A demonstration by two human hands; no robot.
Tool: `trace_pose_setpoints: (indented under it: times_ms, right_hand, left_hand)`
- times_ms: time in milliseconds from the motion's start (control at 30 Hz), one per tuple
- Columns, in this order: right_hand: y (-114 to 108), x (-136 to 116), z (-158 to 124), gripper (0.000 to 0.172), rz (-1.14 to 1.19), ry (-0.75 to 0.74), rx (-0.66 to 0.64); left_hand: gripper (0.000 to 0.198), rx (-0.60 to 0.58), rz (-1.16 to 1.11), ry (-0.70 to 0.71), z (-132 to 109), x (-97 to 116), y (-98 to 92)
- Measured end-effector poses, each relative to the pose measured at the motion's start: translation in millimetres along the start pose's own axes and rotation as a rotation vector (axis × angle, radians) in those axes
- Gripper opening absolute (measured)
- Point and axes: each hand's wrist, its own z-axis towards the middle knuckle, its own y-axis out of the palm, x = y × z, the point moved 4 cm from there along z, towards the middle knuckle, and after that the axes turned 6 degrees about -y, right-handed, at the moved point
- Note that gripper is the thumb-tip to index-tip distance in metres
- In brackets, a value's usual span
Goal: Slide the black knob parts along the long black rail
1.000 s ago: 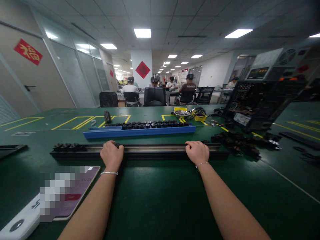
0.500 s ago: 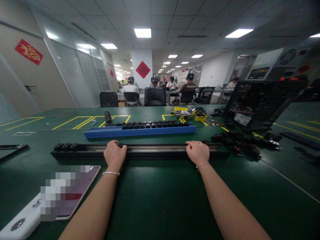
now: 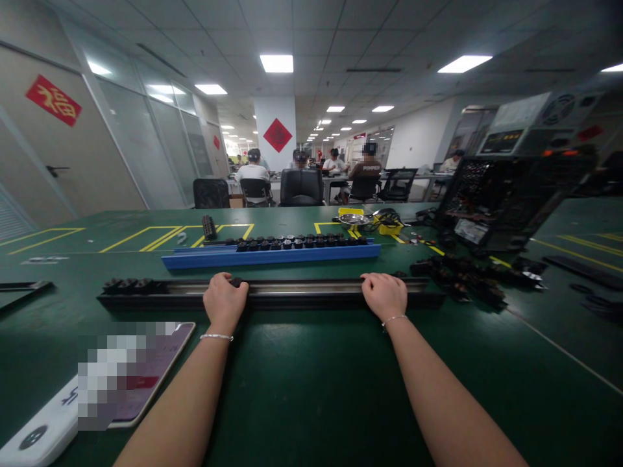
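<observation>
A long black channel rail [image 3: 302, 297] with a shiny metal strip along its inside lies crosswise on the green table. Curled over its left half is my left hand [image 3: 224, 302], closed, with a small dark piece [image 3: 237, 282] showing by the thumb. My right hand [image 3: 384, 297] is closed over the rail's right half, its fingertips hidden on the far side. Several black knobby parts [image 3: 130, 285] sit in the rail's left end. Behind the rail stands a blue channel [image 3: 272, 256], and a row of black parts [image 3: 302, 242] lines its far side.
At front left, a phone [image 3: 160, 370] lies beside a white device [image 3: 46, 425], partly pixelated. Black parts [image 3: 462, 279] are heaped on the right near an open computer case [image 3: 511, 201]. A metal bowl [image 3: 354, 220] and yellow trays [image 3: 388, 225] stand farther back. People sit beyond the table.
Both hands keep the same hold on the rail. The whole view has shifted very slightly, and nothing else visibly moves.
</observation>
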Motion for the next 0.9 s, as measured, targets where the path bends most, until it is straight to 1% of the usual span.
trace_pose_setpoints:
  times_ms: [200,433,667,900]
  right_hand:
    - [-0.5,0.4,-0.2,0.035,0.033,0.010,-0.017]
    - [-1.3,-0.1,0.3,0.034,0.009,-0.002,-0.032]
    - [-1.1,-0.6,0.0,0.034,0.013,0.005,-0.009]
    - [-1.2,0.1,0.4,0.034,0.008,0.010,-0.035]
  left_hand:
    - [0.041,-0.004,-0.017,-0.007,-0.5,-0.4,-0.2]
    - [0.040,-0.010,-0.028,0.012,-2.2,1.9,3.2]
    - [0.039,-0.022,-0.032,0.021,-5.5,4.6,4.3]
    - [0.039,-0.033,-0.049,0.036,-7.5,7.5,7.4]
